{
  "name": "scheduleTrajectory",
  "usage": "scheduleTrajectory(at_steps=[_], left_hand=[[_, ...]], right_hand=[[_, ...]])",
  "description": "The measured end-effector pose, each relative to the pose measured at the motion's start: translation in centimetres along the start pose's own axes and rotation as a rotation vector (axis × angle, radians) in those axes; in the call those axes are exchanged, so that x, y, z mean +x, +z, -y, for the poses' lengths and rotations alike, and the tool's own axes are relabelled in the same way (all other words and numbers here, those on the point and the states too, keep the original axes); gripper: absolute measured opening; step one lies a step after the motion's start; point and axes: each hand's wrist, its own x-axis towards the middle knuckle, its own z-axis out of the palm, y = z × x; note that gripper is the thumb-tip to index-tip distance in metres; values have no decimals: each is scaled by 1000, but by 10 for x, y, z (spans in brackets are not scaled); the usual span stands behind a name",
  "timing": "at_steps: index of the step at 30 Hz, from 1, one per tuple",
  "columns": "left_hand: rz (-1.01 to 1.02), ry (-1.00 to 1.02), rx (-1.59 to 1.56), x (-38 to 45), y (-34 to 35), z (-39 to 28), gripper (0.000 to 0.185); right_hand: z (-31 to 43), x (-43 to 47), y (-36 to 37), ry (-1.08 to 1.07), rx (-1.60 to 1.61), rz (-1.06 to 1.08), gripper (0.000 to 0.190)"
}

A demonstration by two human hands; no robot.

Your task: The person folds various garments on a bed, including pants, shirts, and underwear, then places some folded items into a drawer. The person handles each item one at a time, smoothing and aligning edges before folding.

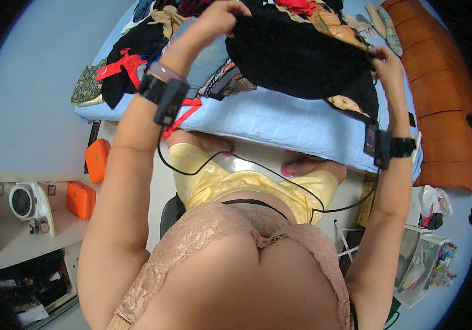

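Observation:
A black cloth garment (302, 57) is stretched out between my two hands over the near edge of a bed with a light blue sheet (260, 111). My left hand (223, 16) grips its upper left corner at the top of the view. At its right end, my right hand (384, 62) pinches the edge. Behind and beside it lie heaped clothes: a blue denim piece (207, 62), a red strappy item (130, 66), a patterned folded cloth (227, 80) and a tan-orange garment (335, 27). A black piece with a beige patch (347, 103) lies under its right end.
A brown padded headboard (438, 103) stands at the right. Two orange cases (97, 161) and a white fan (23, 201) are at the left by a shelf. A clear drawer unit (419, 264) stands low right. A black cable (260, 165) runs between my wrists.

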Motion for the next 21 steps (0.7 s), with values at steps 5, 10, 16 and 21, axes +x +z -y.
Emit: scheduleTrajectory(at_steps=[5,10,16,21], left_hand=[[65,-250,-89,24,-35,-45,35],[186,-44,230,33,-16,-37,44],[76,-70,0,22,21,-3,52],[114,373,304,-67,74,88,34]], right_hand=[[23,47,-37,-34,60,355,14],[-3,72,-19,0,-79,415,14],[-34,33,14,-179,-70,4,32],[-67,-76,70,-558,-171,-18,53]])
